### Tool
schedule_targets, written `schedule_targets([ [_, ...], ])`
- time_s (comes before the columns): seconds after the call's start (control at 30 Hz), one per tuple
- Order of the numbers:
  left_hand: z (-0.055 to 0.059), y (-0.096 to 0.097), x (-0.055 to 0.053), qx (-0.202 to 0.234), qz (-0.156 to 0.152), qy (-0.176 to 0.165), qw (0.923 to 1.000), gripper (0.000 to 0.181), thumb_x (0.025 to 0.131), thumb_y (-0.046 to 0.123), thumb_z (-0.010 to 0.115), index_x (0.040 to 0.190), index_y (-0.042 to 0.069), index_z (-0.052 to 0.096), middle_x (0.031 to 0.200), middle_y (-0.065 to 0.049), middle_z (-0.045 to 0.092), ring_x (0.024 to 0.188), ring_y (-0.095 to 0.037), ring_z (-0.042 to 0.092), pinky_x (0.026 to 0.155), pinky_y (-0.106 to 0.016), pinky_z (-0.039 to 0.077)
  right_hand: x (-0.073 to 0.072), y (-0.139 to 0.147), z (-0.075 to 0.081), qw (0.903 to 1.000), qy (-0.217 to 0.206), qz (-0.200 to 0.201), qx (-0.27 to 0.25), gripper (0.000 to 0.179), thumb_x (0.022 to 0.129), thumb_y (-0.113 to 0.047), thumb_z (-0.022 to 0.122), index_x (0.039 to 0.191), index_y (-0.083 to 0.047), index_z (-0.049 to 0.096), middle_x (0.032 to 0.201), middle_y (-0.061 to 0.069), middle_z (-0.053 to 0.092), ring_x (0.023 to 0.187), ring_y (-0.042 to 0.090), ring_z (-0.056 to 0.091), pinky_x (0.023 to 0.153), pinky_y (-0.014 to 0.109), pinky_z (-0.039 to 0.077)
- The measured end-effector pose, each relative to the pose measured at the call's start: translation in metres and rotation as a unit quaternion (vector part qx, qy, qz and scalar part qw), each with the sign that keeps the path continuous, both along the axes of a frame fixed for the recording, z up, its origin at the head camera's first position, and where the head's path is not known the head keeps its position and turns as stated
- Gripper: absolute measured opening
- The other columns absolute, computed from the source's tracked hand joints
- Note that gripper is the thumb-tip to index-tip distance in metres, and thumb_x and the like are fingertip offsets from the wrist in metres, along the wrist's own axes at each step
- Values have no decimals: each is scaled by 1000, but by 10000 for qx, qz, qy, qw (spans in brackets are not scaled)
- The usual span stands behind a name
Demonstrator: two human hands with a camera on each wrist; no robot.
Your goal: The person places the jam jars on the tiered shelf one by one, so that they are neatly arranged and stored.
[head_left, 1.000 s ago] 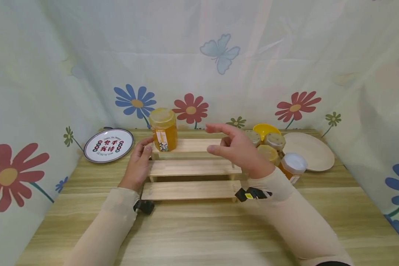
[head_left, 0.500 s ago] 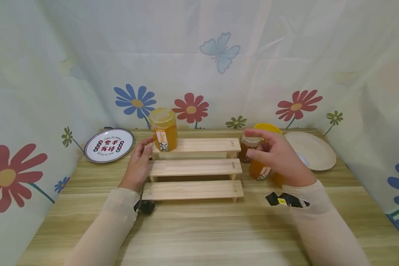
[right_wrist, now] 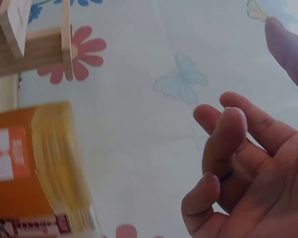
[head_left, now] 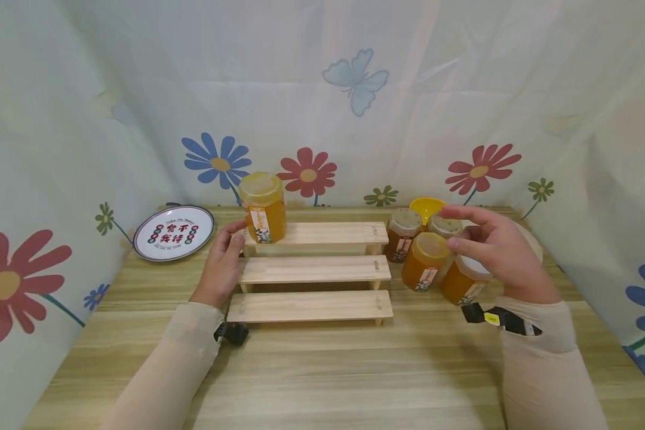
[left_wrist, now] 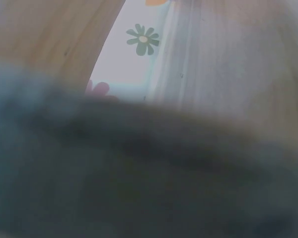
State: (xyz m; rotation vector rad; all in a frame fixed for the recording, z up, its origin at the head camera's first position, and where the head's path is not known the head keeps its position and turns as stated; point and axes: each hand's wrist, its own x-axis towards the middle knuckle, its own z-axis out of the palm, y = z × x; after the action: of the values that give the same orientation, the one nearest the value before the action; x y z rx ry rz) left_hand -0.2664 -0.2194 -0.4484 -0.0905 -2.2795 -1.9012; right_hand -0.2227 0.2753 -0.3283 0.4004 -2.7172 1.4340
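A honey jar [head_left: 263,209] with a yellow lid stands at the left end of the top board of a three-step wooden rack [head_left: 314,270]. My left hand [head_left: 220,263] is at that end of the rack, fingers loosely bent, thumb and fingertips right beside the board and the jar. To the right of the rack, a yellow-lidded jar [head_left: 426,261], a white-lidded jar [head_left: 464,282] and a darker jar [head_left: 403,236] stand on the table. Over them hovers my right hand [head_left: 502,254], thumb and index finger apart; the right wrist view shows nothing in its palm [right_wrist: 273,188].
Another jar [head_left: 444,224] stands behind these, near a yellow bowl [head_left: 426,206]. A beige plate [head_left: 532,242] is mostly hidden behind my right hand. At the back left lies a white plate [head_left: 174,233] with red lettering. Flowered cloth [head_left: 301,89] hangs around the table.
My right hand has moved right, from over the rack to above the jars, which now show more fully. The left hand and the jar on the rack have stayed in place.
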Motion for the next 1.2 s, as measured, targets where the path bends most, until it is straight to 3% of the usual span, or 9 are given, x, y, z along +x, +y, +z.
schedule_targets([
  [0.13,2,0,1,33,11,-79,10000,49,115,39,39,158,14,42,165,-7,39,144,-26,41,122,-47,29,-2,11,-1,9995,-29,51,311,51,98,-21,78,146,-18,62,122,-1,66,84,26,61,60,33,52],
  [0.23,2,1,1,77,-34,-116,9999,50,115,39,39,158,14,41,165,-7,40,143,-25,41,121,-45,30,-4,22,-3,9981,171,296,511,51,96,-18,80,144,-13,64,123,-11,67,83,23,61,59,32,51],
  [0.37,1,1,1,81,-28,-173,9998,50,115,39,39,158,15,41,164,-7,40,142,-25,42,122,-45,30,-7,39,-7,9965,263,508,603,51,95,-10,79,143,-9,63,123,-18,66,86,21,59,65,29,52],
  [0.47,1,1,0,65,-8,-184,9998,50,115,40,39,159,16,41,163,-7,41,143,-26,42,122,-47,30,-10,54,-11,9960,82,474,759,53,95,-10,79,145,-9,62,123,-20,64,90,20,56,68,28,51],
  [0.77,2,0,0,21,-29,-134,9999,49,115,39,38,159,16,41,165,-7,38,144,-29,41,123,-49,28,-15,84,-19,9830,-495,517,1691,59,97,-19,77,151,-12,55,123,6,56,93,21,49,67,29,45],
  [1.2,1,0,0,53,-12,-119,9999,48,115,36,39,158,15,41,167,-4,37,148,-27,37,126,-48,25,-24,87,-28,9748,-1072,817,1780,67,95,-25,80,153,-7,52,117,12,64,93,23,59,72,29,53],
])
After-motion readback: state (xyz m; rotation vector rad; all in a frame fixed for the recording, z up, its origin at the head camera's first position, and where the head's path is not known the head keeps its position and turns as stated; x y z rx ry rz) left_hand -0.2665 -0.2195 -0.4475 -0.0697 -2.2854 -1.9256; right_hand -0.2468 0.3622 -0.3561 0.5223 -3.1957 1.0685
